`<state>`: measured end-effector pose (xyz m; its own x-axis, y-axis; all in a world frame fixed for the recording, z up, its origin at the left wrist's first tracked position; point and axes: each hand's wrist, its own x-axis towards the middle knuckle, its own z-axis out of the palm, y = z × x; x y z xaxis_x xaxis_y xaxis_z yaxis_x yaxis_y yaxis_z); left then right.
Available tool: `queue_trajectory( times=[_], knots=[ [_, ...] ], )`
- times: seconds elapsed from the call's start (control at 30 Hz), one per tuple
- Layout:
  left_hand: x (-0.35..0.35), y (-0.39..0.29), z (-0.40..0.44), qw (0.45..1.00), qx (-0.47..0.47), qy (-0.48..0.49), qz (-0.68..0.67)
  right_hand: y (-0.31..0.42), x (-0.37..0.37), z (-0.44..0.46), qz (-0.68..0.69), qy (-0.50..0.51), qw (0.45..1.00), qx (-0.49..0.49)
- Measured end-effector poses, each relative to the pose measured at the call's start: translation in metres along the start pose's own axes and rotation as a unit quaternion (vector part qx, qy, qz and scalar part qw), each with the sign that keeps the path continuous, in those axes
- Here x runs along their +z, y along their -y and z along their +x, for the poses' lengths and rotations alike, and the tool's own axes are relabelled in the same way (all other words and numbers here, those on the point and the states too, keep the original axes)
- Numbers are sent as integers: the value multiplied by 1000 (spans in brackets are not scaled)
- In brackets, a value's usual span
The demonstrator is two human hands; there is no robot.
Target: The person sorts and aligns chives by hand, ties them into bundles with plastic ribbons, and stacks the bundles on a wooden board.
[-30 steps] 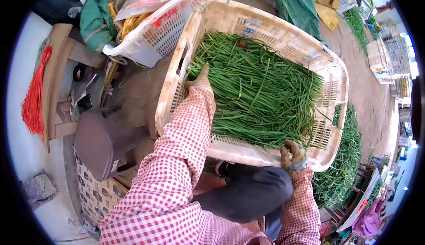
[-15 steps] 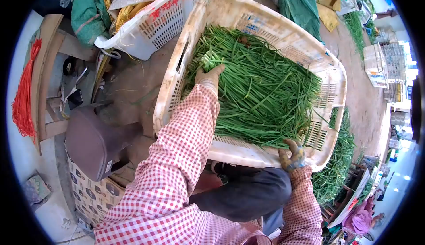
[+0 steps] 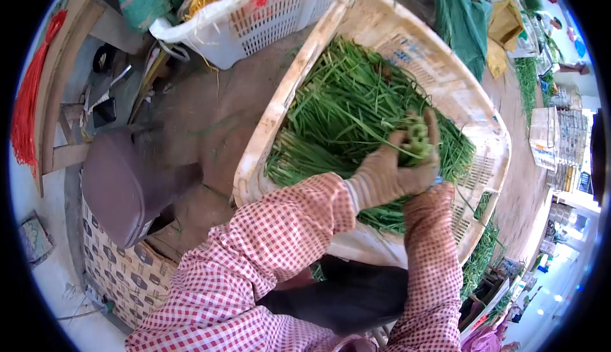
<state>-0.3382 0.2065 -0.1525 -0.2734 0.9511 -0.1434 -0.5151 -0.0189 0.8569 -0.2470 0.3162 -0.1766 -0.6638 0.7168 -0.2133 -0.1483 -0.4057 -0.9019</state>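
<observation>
Long, thin green chives (image 3: 344, 110) lie in a stained white plastic crate (image 3: 257, 155) in front of my knees. A bunch of chives (image 3: 416, 141) stands with its cut ends upward over the right half of the crate. My left hand (image 3: 389, 177), in a dirty knit glove, has its fingers closed around this bunch from the near side. Right behind it, my right hand (image 3: 430, 155), also gloved, is pressed to the same bunch. One of its fingers points up beside the stem ends; the rest of it is largely hidden and blurred.
A second white crate (image 3: 267, 18) with sacks stands at the upper left. A brown seat (image 3: 121, 186) and a wooden frame with red strings (image 3: 35, 97) are at my left. More greens (image 3: 477, 263) lie beyond the crate's right side, near stacked crates (image 3: 563, 129).
My left hand has carried a bunch of chives from the crate's left side to the right. My right hand has left the near rim and met it there. The view has shifted slightly.
</observation>
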Motion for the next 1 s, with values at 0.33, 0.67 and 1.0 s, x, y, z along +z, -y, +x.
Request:
queue_trajectory(
  times=[0.33,0.67,1.0],
  knots=[
    [-18,-46,-29,973,-135,171,83,52,-47,-28,-385,-82,902,-178],
    [-160,-81,-71,743,-138,-160,636,137,54,-63,-511,28,846,-150],
    [-160,-75,-72,818,-129,-170,535,-64,119,-41,-680,350,592,254]
  ],
)
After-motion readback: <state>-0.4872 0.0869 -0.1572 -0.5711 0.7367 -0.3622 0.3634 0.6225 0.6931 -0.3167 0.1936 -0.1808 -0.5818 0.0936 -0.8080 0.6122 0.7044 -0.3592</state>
